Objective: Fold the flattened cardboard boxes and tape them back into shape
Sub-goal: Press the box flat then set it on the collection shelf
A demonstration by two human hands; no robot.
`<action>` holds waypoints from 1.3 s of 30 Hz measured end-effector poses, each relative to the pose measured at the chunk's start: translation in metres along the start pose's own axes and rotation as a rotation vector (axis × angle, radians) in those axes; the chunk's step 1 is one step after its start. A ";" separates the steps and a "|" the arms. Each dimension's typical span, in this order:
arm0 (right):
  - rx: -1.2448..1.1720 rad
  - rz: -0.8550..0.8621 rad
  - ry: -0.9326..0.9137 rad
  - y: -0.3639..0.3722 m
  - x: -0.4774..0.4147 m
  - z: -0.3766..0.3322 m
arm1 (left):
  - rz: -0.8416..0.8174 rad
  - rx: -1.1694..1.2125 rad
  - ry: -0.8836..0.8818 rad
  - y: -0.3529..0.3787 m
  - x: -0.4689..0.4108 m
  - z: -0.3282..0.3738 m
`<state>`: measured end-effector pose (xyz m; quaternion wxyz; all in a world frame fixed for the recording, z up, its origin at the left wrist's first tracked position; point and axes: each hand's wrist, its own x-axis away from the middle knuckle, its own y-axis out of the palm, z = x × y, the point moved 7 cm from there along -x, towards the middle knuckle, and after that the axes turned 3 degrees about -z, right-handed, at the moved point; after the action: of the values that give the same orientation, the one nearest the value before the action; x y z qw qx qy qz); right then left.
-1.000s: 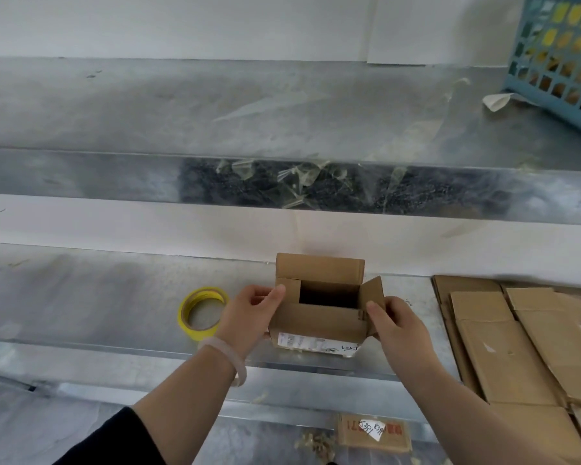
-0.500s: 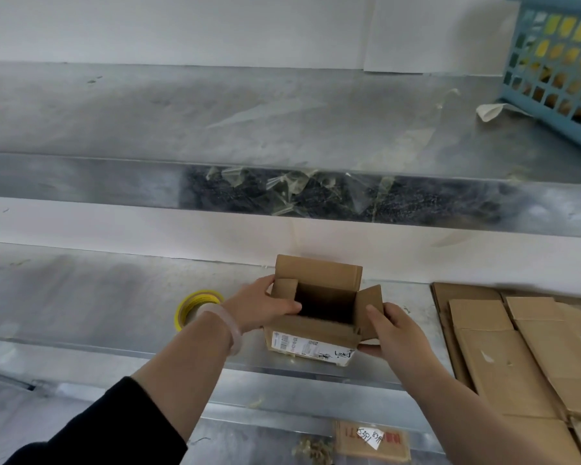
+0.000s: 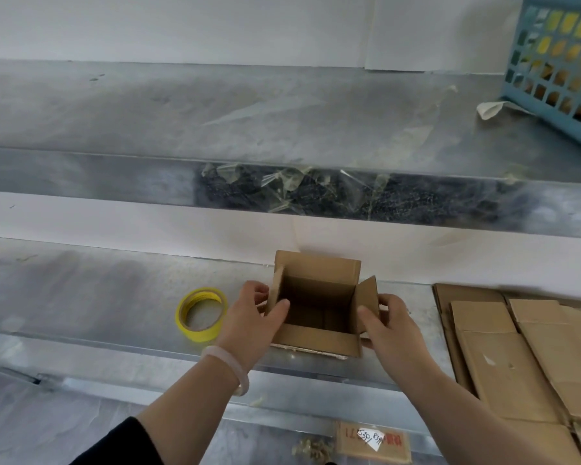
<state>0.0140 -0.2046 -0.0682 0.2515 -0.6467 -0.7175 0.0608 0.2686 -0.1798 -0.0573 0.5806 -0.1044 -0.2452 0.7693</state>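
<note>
Open cardboard box (image 3: 316, 340) stands upright at lower centre on the steel shelf (image 3: 114, 297), flaps up. My left hand (image 3: 249, 317) pinches its left flap, thumb inside. My right hand (image 3: 389, 325) pinches the right flap. Yellow tape roll (image 3: 195, 334) lies just left. The white slip (image 3: 371, 437) at bottom centre reads "539".

Tape roll (image 3: 200, 314) left of open box (image 3: 319, 303); flattened boxes (image 3: 517, 357) right; basket (image 3: 560, 62) on upper shelf (image 3: 249, 112).
</note>
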 end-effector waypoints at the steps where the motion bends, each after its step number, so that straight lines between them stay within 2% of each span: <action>1: -0.040 0.011 0.009 -0.001 0.001 0.000 | 0.059 -0.010 0.005 -0.007 0.002 0.001; 5: -0.074 0.050 -0.045 -0.002 0.009 -0.009 | 0.190 -0.059 0.060 -0.034 0.013 0.006; 9: 0.000 0.079 -0.137 0.004 0.013 -0.033 | 0.245 0.143 0.016 -0.059 0.025 0.009; 13: 0.071 0.025 -0.241 0.026 0.020 -0.070 | 0.288 0.009 0.074 -0.102 0.033 0.010; 17: 0.120 -0.042 -0.315 0.069 0.029 -0.107 | 0.366 0.033 0.060 -0.153 0.041 -0.010; 23: 0.102 -0.120 -0.376 0.174 0.051 -0.157 | 0.479 0.017 0.026 -0.249 0.061 -0.066; 33: 0.081 -0.279 -0.430 0.424 0.115 -0.245 | 0.647 0.059 -0.127 -0.473 0.104 -0.198; 39: 0.088 -0.381 -0.484 0.532 0.127 -0.294 | 0.700 0.118 -0.165 -0.556 0.108 -0.252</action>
<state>0.6155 -0.0693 0.0027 0.1081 -0.4557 -0.8615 0.1959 0.8164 0.1015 0.0169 0.2652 -0.0859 -0.1956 0.9402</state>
